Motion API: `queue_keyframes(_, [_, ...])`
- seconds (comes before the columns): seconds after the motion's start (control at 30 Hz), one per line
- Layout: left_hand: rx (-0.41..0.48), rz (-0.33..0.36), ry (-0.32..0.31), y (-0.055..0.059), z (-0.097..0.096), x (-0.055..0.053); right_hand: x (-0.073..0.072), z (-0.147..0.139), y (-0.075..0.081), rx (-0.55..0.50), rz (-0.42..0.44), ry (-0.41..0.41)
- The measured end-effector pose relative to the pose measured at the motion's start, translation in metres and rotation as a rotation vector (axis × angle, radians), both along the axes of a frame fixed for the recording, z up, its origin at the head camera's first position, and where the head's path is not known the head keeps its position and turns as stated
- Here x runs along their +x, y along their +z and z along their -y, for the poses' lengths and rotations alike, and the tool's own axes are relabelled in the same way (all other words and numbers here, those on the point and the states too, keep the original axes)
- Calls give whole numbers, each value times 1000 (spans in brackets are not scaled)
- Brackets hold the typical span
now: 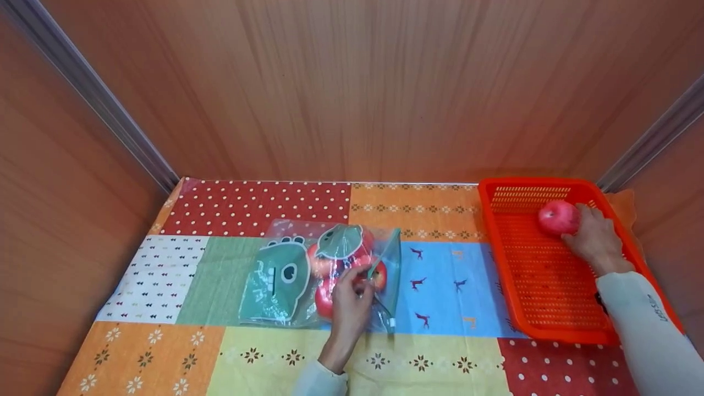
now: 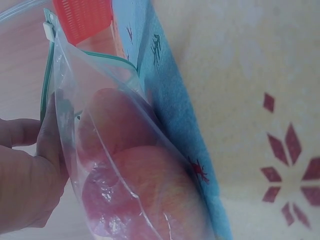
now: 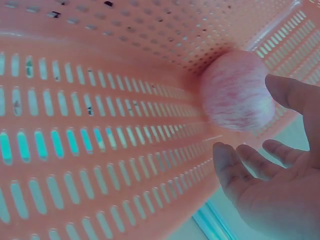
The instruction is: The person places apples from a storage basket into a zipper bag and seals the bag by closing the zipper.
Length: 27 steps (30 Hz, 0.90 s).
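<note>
A clear slider zip bag [image 1: 300, 322] with a green cartoon print lies on the patchwork cloth. Several red apples [image 1: 323, 300] are inside it, and two show large through the plastic in the left wrist view. My left hand [image 1: 352, 302] pinches the bag's upper lip by its green zip strip, holding the mouth apart. At the far right, my right hand [image 1: 597, 239] reaches into an orange-red basket [image 1: 498, 258]. Its fingers are spread beside a single apple [image 3: 235, 92] near the basket's far end, with the thumb at the fruit's side.
Wooden panels [image 1: 352, 93] stand behind and on both sides of the patchwork cloth [image 1: 451, 357]. The basket's raised, slotted wall [image 3: 100, 135] surrounds the right hand's work. A white slider [image 2: 49, 31] sits at one end of the bag's zip.
</note>
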<state>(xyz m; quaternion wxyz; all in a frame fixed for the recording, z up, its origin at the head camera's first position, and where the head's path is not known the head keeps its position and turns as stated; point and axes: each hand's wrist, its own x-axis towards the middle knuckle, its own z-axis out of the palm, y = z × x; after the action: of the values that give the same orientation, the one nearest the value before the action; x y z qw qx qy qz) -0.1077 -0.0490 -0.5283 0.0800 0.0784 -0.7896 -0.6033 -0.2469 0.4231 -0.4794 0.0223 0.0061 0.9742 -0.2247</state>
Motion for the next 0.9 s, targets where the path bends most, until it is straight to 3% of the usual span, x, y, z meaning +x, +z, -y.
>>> queue_keyframes(0.3, [14, 0, -1, -1, 1, 1, -4, -7, -7, -20, 21, 32])
queue_keyframes(0.6, [-5, -10, 6, -3, 0, 1, -7, -3, -12, 36, 7, 67])
queue_keyframes(0.9, [-7, -8, 0, -3, 0, 0, -7, 4, -14, 85, -81, 91])
